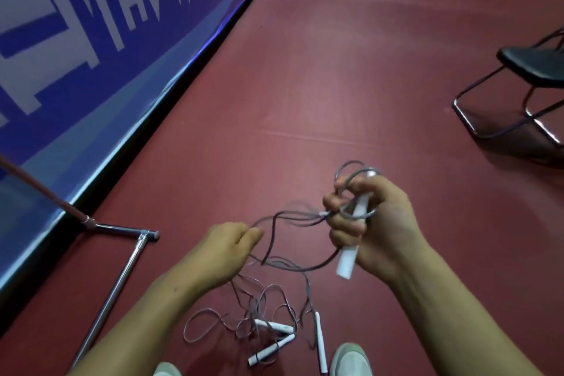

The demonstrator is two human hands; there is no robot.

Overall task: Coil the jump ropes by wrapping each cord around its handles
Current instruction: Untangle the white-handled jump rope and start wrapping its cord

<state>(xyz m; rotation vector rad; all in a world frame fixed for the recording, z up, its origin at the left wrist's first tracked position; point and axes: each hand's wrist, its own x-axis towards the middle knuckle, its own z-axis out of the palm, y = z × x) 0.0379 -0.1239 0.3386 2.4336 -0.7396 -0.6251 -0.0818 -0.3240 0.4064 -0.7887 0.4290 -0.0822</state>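
Above the red floor [305,85], in front of the person's body, a white handle [348,256] of a jump rope stands nearly upright in the right hand [378,223]; the fingers [345,223] are curled tight round its middle, with its lower end sticking out below the fist and a white tip showing above it; a few grey loops [351,171] of cord circle the handle and the fingers. From the fist the grey cord [290,267] runs left and sags in several strands; the left hand [222,250] pinches it between thumb and forefinger, the other fingers curled in close. The strands are blurred, so their count cannot be told. Below the hands, more cord hangs down to a loose tangle [250,314] on the floor; three more white handles lie there, two crossing each other [274,327] [271,349] and one apart to the right [320,342], just beside a pale shoe [351,357]; a second shoe [166,369] shows at the bottom edge. To the left lies a chrome stand [116,284], against a blue banner [91,24] with white lettering; a black chair [534,70] stands well apart at the right.
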